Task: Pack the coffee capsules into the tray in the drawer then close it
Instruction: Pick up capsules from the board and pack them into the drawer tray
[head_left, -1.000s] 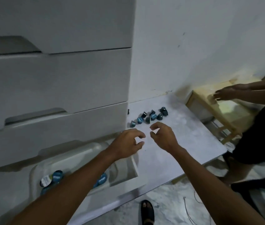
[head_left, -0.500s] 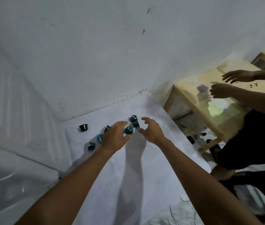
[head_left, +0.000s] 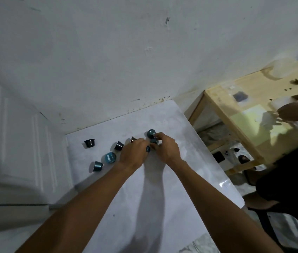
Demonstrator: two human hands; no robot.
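The right hand (head_left: 166,148) has its grip closed: thumb and fingers pinch a teal capsule (head_left: 154,141) that sits on the white counter (head_left: 162,198). The left hand (head_left: 133,154) curls its fingers down over a second capsule (head_left: 147,149) just beside the right grip. The fingers hide the contact, so whether this grip has closed on it cannot be told. A third capsule (head_left: 151,133) stands just beyond the right fingertips, close against the pinched one.

To the left of the left grip lie 5 loose capsules (head_left: 119,145). One is half hidden by the knuckles, a label-up capsule (head_left: 110,158) is near the wrist, and a dark capsule (head_left: 89,143) lies farthest off, well apart from both hands.

The job looks well short of finished, since 8 capsules are on the counter and none is on its way yet. The drawer and its tray are out of view, so what is already packed cannot be told. Carrying these over and shutting the drawer are not yet done.
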